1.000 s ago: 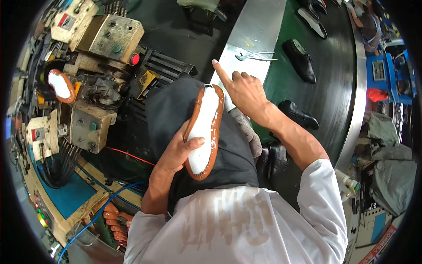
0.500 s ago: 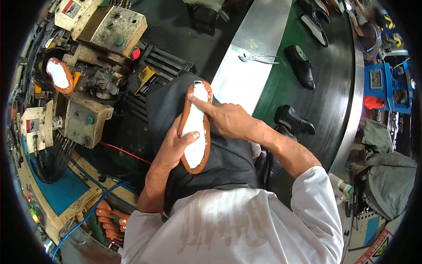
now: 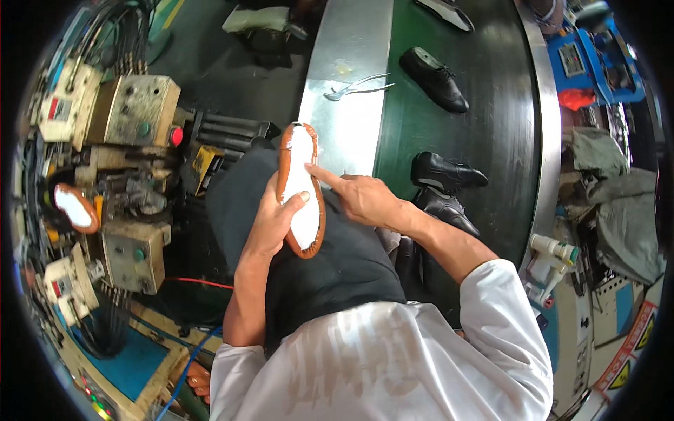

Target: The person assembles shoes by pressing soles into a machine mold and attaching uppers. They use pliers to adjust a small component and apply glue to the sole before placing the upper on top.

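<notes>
My left hand grips a brown shoe upper over my lap, with its white underside facing up. Its thumb presses on the white surface, while the other fingers are hidden beneath the shoe. The brown leather is folded and pleated around the white bottom's edge. My right hand holds nothing; its index finger is stretched out and touches the white underside near the right edge, with the other fingers curled. Beyond the shoe, metal pincers lie on a shiny metal ledge.
Right of the ledge, a dark green conveyor belt carries black shoes. A machine with a red button stands at left, near another brown shoe. Grey cloths and a blue rack are at far right.
The right index fingertip has moved from the left edge at the shoe's far end to nearer the right edge, closer to me. The view has turned, shifting the surroundings.
</notes>
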The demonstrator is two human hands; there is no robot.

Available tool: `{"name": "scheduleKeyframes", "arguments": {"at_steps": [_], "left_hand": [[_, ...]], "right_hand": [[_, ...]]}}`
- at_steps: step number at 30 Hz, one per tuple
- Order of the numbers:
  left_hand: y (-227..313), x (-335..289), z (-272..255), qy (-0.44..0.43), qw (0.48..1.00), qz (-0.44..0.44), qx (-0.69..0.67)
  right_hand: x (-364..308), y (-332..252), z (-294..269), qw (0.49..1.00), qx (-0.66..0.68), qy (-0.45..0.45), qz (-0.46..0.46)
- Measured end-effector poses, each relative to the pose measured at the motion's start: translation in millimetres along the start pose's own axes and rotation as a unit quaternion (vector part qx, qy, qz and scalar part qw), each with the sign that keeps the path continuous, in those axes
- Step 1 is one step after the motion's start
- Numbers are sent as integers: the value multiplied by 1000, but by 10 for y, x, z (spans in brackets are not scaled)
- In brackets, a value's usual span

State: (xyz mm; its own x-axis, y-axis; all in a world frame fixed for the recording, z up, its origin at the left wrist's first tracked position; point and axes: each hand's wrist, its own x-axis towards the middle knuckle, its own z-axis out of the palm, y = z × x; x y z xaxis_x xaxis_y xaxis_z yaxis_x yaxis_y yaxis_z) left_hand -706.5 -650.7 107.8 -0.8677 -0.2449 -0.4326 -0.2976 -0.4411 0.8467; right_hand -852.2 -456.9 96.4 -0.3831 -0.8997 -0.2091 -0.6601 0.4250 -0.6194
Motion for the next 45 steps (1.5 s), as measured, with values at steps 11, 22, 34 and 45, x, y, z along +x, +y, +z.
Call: {"name": "scheduleKeyframes", "arguments": {"at_steps": [11,22,34,45], "left_hand": [[34,1747,406,-105,779,20,618],[-90,1887,358,-80,684,186,700],[84,591,316,-33,896,127,423],[164,-111,0,43,900,134,411]], "right_hand": [[-365,1355,968,921,-146,214,289],[-813,1278,1219,928,-243,30,280],[-967,1746,608,989,4,-4,150],[-255,1667,599,941,-120,37,313]]}}
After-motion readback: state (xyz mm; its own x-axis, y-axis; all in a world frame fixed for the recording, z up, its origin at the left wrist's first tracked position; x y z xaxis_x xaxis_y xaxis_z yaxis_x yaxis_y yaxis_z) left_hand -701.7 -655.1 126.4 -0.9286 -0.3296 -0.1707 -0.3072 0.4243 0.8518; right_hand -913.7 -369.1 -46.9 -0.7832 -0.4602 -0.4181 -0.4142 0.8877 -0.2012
